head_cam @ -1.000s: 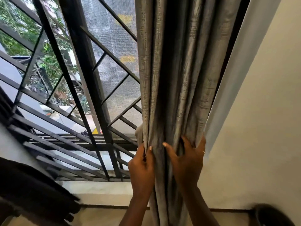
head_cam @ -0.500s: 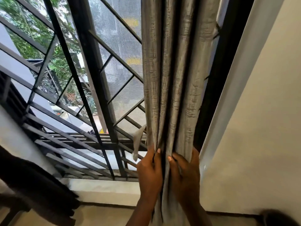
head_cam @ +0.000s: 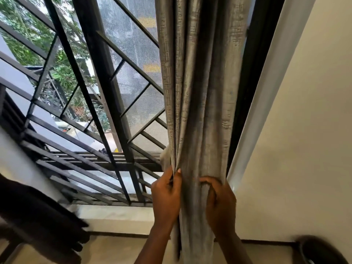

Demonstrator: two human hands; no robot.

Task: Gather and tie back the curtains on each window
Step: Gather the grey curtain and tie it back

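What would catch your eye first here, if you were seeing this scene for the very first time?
The grey curtain, bunched into tight vertical folds, hangs down the middle of the view. Low on it, the left hand pinches a fold at its left edge, and the right hand curls round the folds on its right side. The black window grille crosses the left of the view, and a cream wall fills the right.
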